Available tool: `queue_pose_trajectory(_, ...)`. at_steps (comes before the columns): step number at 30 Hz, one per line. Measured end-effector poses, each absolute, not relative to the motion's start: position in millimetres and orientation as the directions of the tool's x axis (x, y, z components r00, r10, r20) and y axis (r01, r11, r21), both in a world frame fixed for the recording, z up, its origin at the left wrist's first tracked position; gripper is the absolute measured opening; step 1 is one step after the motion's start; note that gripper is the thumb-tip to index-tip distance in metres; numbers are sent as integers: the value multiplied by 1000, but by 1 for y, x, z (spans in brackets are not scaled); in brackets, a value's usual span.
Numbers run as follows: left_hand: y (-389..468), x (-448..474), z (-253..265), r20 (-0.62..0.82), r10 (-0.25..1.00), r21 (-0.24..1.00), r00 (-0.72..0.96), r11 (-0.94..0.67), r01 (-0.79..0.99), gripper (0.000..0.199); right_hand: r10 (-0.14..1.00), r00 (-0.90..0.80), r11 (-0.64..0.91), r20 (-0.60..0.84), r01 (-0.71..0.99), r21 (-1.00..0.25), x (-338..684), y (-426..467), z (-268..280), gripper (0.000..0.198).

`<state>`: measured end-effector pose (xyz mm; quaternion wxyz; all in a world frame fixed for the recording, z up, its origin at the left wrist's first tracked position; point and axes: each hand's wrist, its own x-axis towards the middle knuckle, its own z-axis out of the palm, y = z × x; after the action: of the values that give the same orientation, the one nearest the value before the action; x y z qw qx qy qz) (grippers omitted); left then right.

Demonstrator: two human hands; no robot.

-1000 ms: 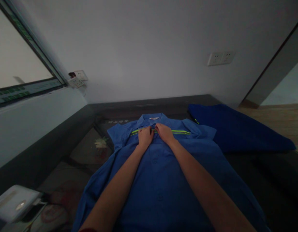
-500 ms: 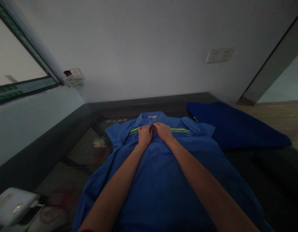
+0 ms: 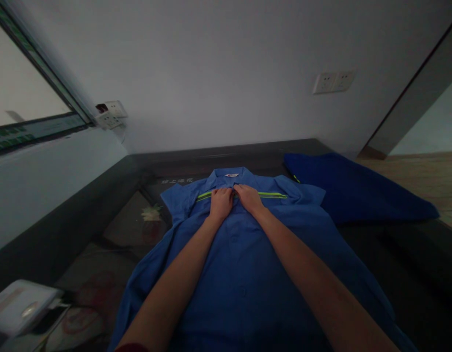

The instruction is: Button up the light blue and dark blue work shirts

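A blue short-sleeved work shirt [image 3: 235,264] lies front side up on a dark table, its collar pointing away from me. A yellow-green reflective stripe crosses its chest. My left hand [image 3: 222,202] and my right hand [image 3: 248,197] meet at the front placket, level with that stripe and below the collar. The fingers of both are closed and pinch the shirt's front edges close together. Whether a button sits between the fingertips is hidden. Buttons run down the placket nearer to me.
A darker blue folded cloth [image 3: 358,190] lies on the table [image 3: 196,157] at right. At the near left is a white device [image 3: 22,305] with cables. Wall sockets [image 3: 334,82] are on the wall behind, and more sockets [image 3: 111,115] sit in the left corner by a window.
Both hands stay at the same spot on the placket, with only slight finger movement. The whole view has shifted very slightly; the shirt lies as before.
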<state>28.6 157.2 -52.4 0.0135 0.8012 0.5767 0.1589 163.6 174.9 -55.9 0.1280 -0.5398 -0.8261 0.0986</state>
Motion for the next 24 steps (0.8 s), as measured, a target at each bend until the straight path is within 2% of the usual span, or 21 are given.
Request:
queue_pose_trajectory(4,152,32,-49,215,915,135,342,-375,917,24,914,-392,402,103,848,-346,164,175,-60,25)
queue_pose_trajectory(7,149,34,-49,207,921,133,330,-361,923,25,915,-386,400,117,829,-392,163,177,-64,24)
queue_pose_trajectory(15,155,30,-53,181,968,313,173,-223,923,23,930,-308,367,201,756,-542,166,184,-74,21)
queue_pose_trajectory(20,157,31,-54,191,951,371,245,-301,879,24,959,-174,279,224,713,-644,167,187,-80,29)
queue_pose_trajectory(24,157,32,-54,187,924,387,333,-381,840,25,973,-75,212,217,658,-723,168,189,-84,26)
